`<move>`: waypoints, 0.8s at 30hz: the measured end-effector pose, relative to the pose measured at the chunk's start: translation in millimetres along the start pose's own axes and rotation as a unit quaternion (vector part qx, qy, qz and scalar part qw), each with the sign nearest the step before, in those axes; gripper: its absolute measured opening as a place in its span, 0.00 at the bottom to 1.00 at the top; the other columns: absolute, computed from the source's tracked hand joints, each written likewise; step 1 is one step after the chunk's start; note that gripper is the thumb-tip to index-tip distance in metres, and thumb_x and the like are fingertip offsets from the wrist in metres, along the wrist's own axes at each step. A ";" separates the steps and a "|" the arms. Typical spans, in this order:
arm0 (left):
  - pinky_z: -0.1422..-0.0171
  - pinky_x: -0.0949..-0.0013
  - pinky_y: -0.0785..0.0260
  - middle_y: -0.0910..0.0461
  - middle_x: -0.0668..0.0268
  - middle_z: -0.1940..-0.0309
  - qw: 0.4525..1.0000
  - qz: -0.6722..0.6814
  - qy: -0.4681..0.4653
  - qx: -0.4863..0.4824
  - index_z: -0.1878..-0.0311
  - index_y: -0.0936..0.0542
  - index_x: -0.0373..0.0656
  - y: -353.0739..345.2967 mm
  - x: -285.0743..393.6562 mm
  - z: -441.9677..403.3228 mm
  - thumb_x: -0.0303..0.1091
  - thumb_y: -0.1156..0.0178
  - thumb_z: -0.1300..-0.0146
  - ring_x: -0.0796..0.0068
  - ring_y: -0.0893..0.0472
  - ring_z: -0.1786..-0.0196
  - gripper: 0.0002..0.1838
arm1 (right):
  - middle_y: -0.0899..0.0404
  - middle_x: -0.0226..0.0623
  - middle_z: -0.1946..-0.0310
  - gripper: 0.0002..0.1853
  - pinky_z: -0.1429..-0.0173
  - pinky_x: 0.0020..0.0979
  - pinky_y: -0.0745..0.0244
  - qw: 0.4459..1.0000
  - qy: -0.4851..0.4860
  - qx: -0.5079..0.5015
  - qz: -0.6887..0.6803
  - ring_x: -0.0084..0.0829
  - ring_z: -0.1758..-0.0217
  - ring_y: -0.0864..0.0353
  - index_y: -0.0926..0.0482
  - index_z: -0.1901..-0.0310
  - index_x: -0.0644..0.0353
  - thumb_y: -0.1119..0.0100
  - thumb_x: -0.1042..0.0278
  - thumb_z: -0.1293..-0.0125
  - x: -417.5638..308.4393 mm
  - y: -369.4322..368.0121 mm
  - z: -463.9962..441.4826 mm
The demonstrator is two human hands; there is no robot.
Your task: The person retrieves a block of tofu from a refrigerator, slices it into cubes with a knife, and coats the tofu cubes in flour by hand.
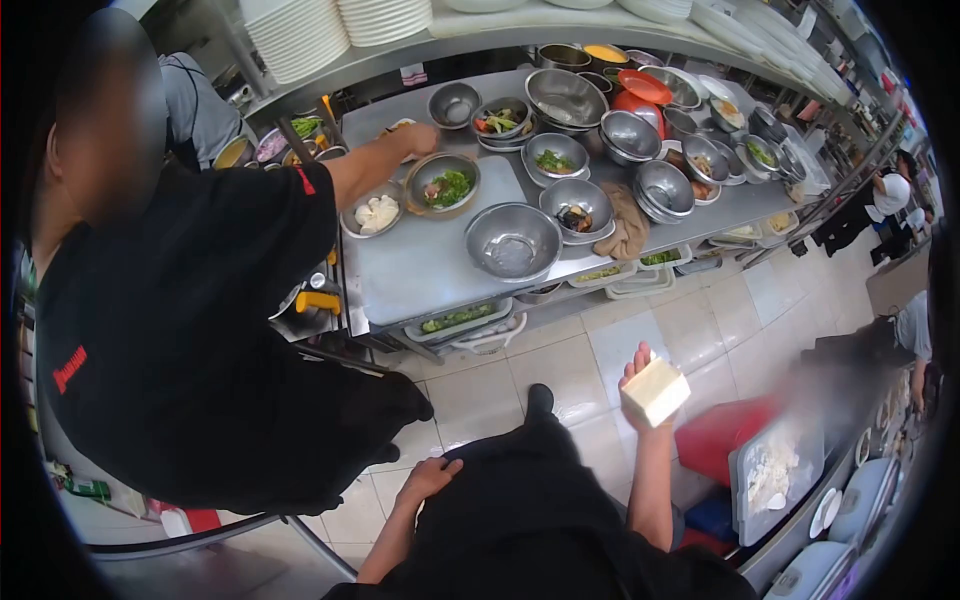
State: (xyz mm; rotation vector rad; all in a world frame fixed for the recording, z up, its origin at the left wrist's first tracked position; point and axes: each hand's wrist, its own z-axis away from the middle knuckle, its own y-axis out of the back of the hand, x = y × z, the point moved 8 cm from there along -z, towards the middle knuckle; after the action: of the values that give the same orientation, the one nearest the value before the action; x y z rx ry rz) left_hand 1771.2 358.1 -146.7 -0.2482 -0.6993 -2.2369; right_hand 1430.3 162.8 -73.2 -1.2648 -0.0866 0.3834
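No text can be read. Red print on the co-worker's black shirt, and at its sleeve edge, is too small.

The floor is pale, glossy tile. A metal counter stands on it, beneath a long shelf.

One camera on the person's head looks forward and down through a wide, curved lens. The wearer's clothing is nearest, this side of the desk; floor lies between, and a shelf spans the desk's far side.
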 end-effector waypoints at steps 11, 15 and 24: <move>0.38 0.59 0.39 0.26 0.49 0.50 0.998 0.021 0.021 0.062 0.47 0.26 0.38 23.7 92.3 -19.0 0.55 0.53 0.38 0.52 0.29 0.43 0.29 | 0.27 0.31 0.45 0.25 0.45 0.38 0.30 0.996 0.085 -0.003 -0.002 0.38 0.47 0.27 0.32 0.43 0.56 0.58 0.50 0.37 -134.4 -56.2 -105.1; 0.37 0.59 0.40 0.26 0.50 0.49 0.998 -0.015 0.057 0.035 0.46 0.26 0.39 18.6 109.9 -23.7 0.54 0.53 0.37 0.52 0.30 0.42 0.28 | 0.30 0.30 0.41 0.25 0.44 0.38 0.31 0.991 0.107 0.078 -0.004 0.38 0.45 0.27 0.34 0.40 0.52 0.62 0.51 0.35 -166.8 -25.4 -114.0; 0.38 0.58 0.40 0.25 0.51 0.50 0.997 -0.016 0.020 0.076 0.46 0.26 0.40 19.0 149.4 -55.3 0.54 0.52 0.37 0.52 0.29 0.44 0.27 | 0.31 0.26 0.42 0.27 0.39 0.37 0.38 0.994 0.043 0.053 0.088 0.36 0.42 0.32 0.40 0.35 0.50 0.65 0.50 0.34 -183.2 20.5 -99.6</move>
State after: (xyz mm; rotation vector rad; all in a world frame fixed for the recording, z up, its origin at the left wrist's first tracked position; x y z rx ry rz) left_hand 1684.2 224.5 -128.1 -0.1170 -0.8528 -2.1997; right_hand 1281.7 17.0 -96.4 -1.1856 0.1178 0.4791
